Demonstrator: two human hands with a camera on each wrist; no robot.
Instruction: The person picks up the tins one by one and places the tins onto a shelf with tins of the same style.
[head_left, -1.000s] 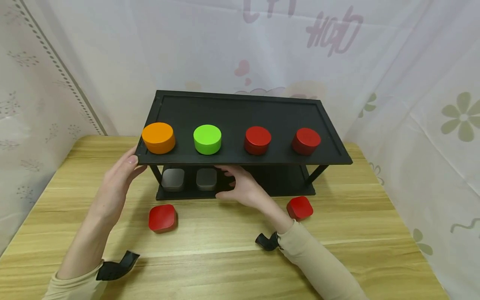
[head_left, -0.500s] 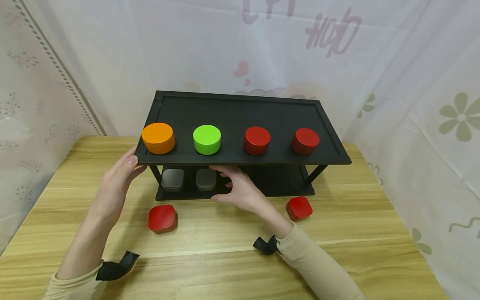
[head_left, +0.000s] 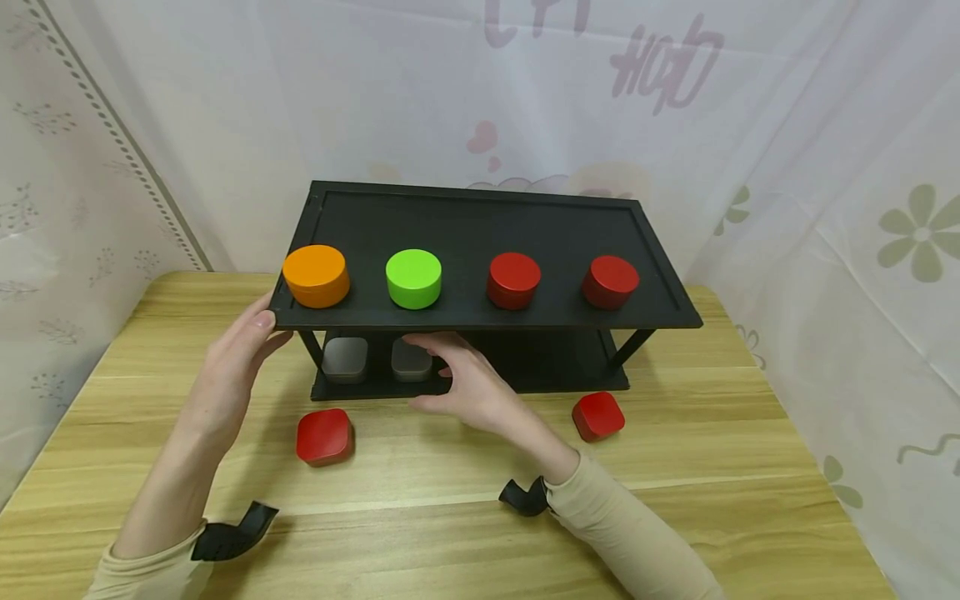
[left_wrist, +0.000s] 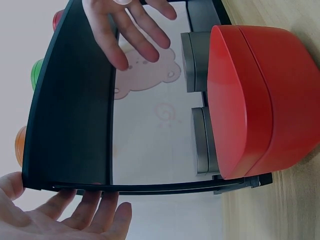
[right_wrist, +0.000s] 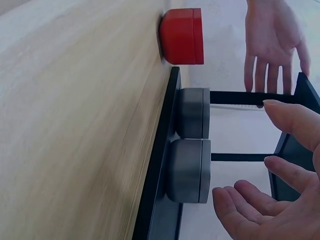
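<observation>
In the head view a two-tier black shelf [head_left: 480, 225] stands on the table. Along its side my left hand [head_left: 231, 367] touches the left upper corner, thumb at the board's edge. Its straight fingertips rest against the side frame in the left wrist view. My right hand [head_left: 472, 383] reaches between the tiers, fingers spread and holding nothing. Beside it on the lower tier sits a grey square tin [head_left: 409, 362], partly covered by the fingers in the head view; the right wrist view has a gap between them. Another grey tin [head_left: 345, 360] sits left of it.
On the upper board stand an orange round tin [head_left: 317, 277], a green round tin [head_left: 414, 279] and two red round tins, one [head_left: 513, 282] left of the other [head_left: 611, 283]. Two red square tins, left [head_left: 325, 437] and right [head_left: 598, 417], lie before the shelf on the wooden table [head_left: 420, 517].
My right hand has moved a little left between the tiers, from beside the second grey tin to partly over it in view. The left hand and the tins have stayed put.
</observation>
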